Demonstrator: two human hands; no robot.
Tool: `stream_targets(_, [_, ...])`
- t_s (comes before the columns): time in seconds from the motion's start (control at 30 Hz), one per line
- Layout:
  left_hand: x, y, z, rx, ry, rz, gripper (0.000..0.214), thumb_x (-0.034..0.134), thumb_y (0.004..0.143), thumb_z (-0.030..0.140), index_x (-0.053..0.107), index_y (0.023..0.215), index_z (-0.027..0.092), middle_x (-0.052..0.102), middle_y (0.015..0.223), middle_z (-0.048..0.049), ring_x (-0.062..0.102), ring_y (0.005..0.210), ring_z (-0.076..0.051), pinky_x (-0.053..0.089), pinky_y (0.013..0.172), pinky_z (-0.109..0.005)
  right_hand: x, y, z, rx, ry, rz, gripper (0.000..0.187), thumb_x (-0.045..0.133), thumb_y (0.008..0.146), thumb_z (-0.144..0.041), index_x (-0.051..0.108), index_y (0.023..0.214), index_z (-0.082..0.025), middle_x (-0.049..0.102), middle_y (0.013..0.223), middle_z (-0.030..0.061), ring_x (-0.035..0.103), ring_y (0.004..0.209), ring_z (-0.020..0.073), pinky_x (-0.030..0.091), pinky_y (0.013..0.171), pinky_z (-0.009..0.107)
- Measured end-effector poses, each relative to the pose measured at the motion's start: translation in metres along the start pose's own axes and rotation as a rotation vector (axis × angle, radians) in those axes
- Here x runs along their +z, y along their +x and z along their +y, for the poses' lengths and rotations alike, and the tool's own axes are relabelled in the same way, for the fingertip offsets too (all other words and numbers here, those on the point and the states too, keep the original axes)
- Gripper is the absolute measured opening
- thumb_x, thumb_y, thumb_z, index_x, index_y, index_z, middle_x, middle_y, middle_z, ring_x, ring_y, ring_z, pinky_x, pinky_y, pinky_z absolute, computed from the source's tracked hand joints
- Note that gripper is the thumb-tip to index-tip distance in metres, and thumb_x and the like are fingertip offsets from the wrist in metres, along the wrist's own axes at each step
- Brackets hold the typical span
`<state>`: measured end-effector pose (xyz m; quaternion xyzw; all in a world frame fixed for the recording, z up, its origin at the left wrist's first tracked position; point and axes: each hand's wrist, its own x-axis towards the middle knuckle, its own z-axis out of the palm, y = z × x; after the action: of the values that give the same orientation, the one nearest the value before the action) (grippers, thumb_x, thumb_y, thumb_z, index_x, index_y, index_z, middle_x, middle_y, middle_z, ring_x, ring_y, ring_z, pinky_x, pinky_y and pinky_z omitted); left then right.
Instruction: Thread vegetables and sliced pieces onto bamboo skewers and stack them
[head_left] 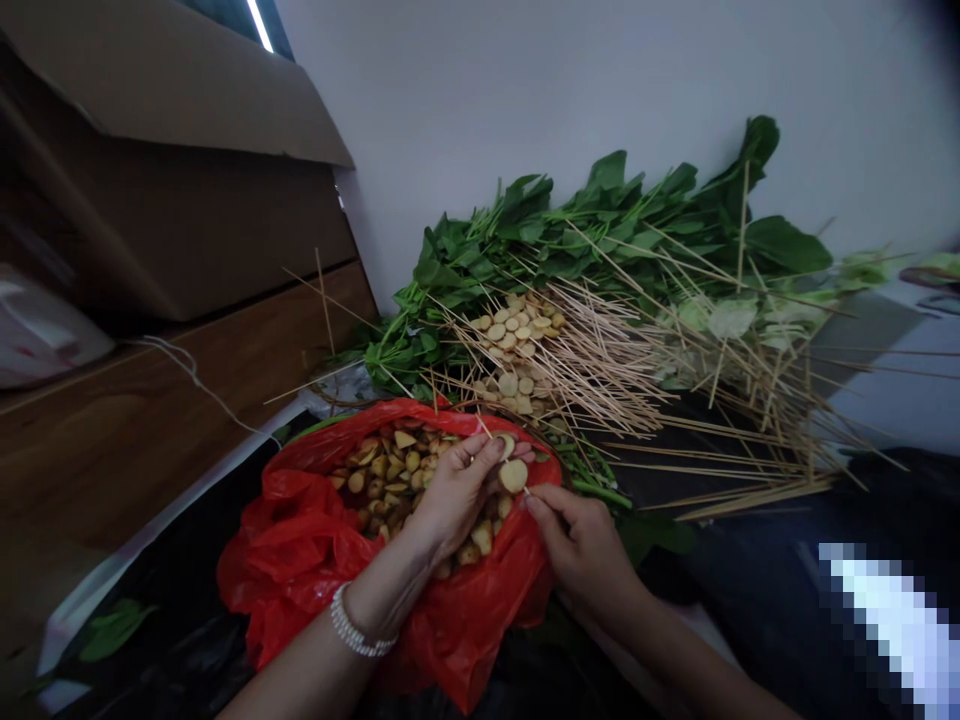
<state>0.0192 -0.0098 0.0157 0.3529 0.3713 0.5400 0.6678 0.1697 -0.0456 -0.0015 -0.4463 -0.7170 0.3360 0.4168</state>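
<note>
Red plastic bag (300,540) full of cut potato sits open at the near edge of the black table (735,590), so your left hand (454,495) pinches a round yellow potato slice (513,475) right above it. Your right hand (581,545) grips the thin wooden skewer (484,427) by its end, probably to hold it steady.

Your left hand (450,495) covers many yellow pieces (382,470) in the red bag (300,540), so you can't count them. Your right hand (577,545) hides most of the thin stick (527,491); only its tip peeks out beside the round slice (514,475) pinched in your left fingers (491,455). Both your arms run off the bottom edge. The brown box (172,90) is cut off at the top left. The white thing (45,335) is cut off at the left. A blocky blur (892,620) hides the bottom right corner. The stick pile (622,370) covers some leaves (600,215).
</note>
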Motion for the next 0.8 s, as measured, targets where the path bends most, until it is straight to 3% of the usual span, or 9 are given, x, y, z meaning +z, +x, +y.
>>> stream_targets(0.17, [0.000,0.001,0.001,0.020,0.061,-0.019,0.031,0.075,0.073,0.041,0.069,0.092,0.017,0.074,0.099,-0.0102,0.070,0.093,-0.021,0.055,0.077,-0.027,-0.006,0.000,0.001,-0.053,-0.084,0.023,0.031,0.040,0.094,-0.028,0.063,0.075,-0.019,0.062,0.063,0.0005,0.057,0.059,0.0141,0.040,0.058,0.022])
stream_targets(0.33, [-0.020,0.006,0.033,0.094,0.229,0.032,0.045,0.062,0.079,0.057,0.068,0.096,0.016,0.074,0.093,-0.0112,0.069,0.084,-0.021,0.053,0.074,-0.030,-0.016,0.002,0.001,-0.054,-0.102,0.146,0.028,0.042,0.094,-0.031,0.066,0.085,-0.019,0.063,0.063,-0.0005,0.059,0.057,0.0136,0.040,0.057,0.022])
stream_targets(0.5, [-0.058,0.009,0.065,0.258,0.854,0.129,0.037,0.064,0.077,0.052,0.068,0.073,0.016,0.068,0.069,-0.0031,0.060,0.065,-0.016,0.045,0.061,-0.024,-0.020,0.004,0.005,-0.070,-0.133,0.156,0.027,0.043,0.094,-0.030,0.066,0.087,-0.017,0.065,0.065,0.0002,0.061,0.059,0.0136,0.041,0.058,0.022])
stream_targets(0.57, [-0.068,0.009,0.070,0.241,1.003,0.080,0.035,0.064,0.078,0.050,0.068,0.072,0.016,0.066,0.068,-0.0015,0.057,0.063,-0.016,0.043,0.058,-0.024,-0.020,0.004,0.006,-0.075,-0.135,0.153,0.026,0.044,0.094,-0.030,0.066,0.086,-0.018,0.066,0.066,0.0002,0.061,0.059,0.0133,0.041,0.058,0.022])
stream_targets(0.8, [-0.078,0.007,0.070,0.093,1.138,-0.126,0.024,0.071,0.068,0.041,0.071,0.068,0.017,0.068,0.066,-0.0022,0.057,0.062,-0.017,0.041,0.058,-0.025,-0.019,0.003,0.008,-0.063,-0.138,0.150,0.026,0.044,0.094,-0.031,0.066,0.090,-0.017,0.068,0.069,0.0012,0.062,0.061,0.0142,0.041,0.058,0.023])
